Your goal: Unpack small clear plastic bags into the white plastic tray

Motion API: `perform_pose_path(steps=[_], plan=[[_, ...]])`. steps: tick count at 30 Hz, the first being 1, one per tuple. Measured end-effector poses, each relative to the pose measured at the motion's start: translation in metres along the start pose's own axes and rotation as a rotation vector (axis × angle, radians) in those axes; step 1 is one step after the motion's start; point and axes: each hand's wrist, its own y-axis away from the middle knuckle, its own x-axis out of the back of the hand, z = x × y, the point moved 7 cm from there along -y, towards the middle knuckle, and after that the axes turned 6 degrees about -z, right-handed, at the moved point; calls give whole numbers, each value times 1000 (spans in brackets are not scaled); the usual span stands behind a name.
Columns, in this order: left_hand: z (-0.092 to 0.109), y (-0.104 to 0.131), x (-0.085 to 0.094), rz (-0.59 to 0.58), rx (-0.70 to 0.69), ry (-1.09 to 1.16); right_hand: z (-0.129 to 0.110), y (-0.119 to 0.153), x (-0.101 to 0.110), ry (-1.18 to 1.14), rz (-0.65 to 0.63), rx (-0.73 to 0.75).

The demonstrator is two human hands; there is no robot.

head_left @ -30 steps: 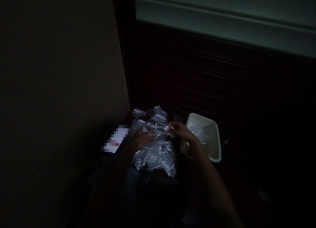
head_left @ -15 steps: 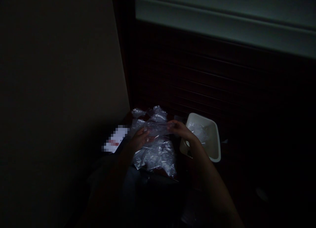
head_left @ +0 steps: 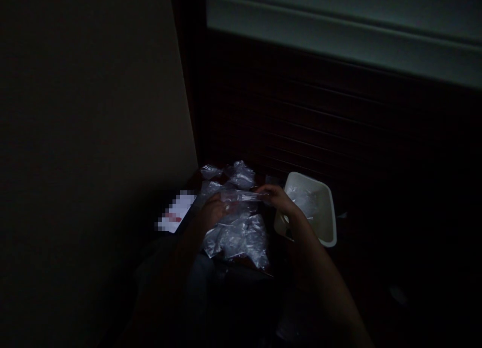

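Observation:
A clear plastic bag (head_left: 243,195) is stretched between my two hands. My left hand (head_left: 215,208) is closed on its left end, and my right hand (head_left: 274,195) pinches the right end. Below and behind the bag, crumpled clear plastic bags (head_left: 235,240) lie on a dark reddish surface. Dim light hides the finer details of my fingers and whether anything is inside the held bag.
To the right stands a white plastic bin (head_left: 327,222) with clear plastic (head_left: 302,201) in it. A lit phone (head_left: 176,212), its screen blurred out, lies left of my left hand. A pale wall (head_left: 113,112) rises at the left, dark slatted panelling (head_left: 301,122) behind.
The held plastic bag has shifted its folds and looks narrower and tauter. My left hand has turned slightly; my right hand stays nearly in place.

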Motion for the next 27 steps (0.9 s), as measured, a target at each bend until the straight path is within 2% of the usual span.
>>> perform_pose_path(steps=[5,9,12,17,20,24,27], plan=[[3,-2,-7,-63,35,104,-10,1,-4,31,-70,102],[3,-2,0,4,-56,60,-10,1,-7,78,-118,114],[0,-2,7,67,-71,-32,-8,1,-8,72,-135,124],[4,-4,8,82,-97,-82,-2,0,-7,-40,-110,113],[8,-2,9,99,-116,-101,1,0,-6,-118,-76,55],[8,-1,9,88,-118,-82,0,2,-2,-157,31,-34],[8,0,9,88,-121,-108,-2,4,-2,-217,51,-79]])
